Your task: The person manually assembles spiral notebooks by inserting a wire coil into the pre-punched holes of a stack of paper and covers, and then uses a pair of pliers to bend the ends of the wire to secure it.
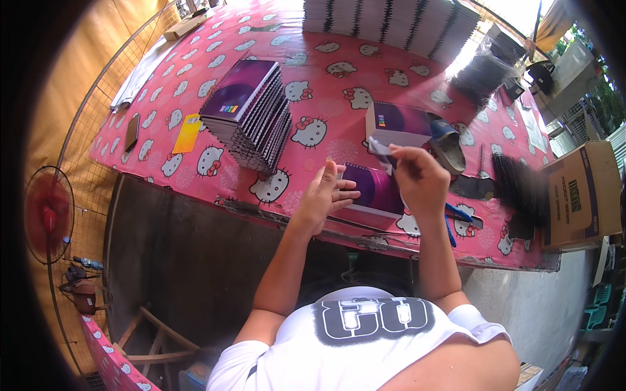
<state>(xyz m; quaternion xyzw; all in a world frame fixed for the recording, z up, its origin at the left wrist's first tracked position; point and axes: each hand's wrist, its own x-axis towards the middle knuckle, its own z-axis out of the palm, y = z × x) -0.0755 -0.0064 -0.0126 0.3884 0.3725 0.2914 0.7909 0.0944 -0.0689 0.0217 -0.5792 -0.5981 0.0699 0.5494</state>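
A purple-covered notebook (373, 189) lies near the table's front edge between my hands. My left hand (324, 197) is at its left side, fingers stretched out and apart, fingertips at the cover's edge; nothing is in its grip. Above the notebook's right part, my right hand (422, 177) is closed in a pinch. From its fingertips a thin whitish sheet (378, 147) sticks out to the left; whether it joins the notebook I cannot tell. Just behind lies a purple-covered stack of pages (399, 122). To the left rises a tall pile of spiral-bound purple notebooks (246, 107).
A grey-blue slipper (447, 144), blue-handled pliers or cutters (460, 214), black binding spirals (515, 186) and a cardboard box (582, 195) are on the right. White spiral-bound stacks (391, 27) stand at the back. A yellow card (186, 134) and a phone (132, 133) lie left.
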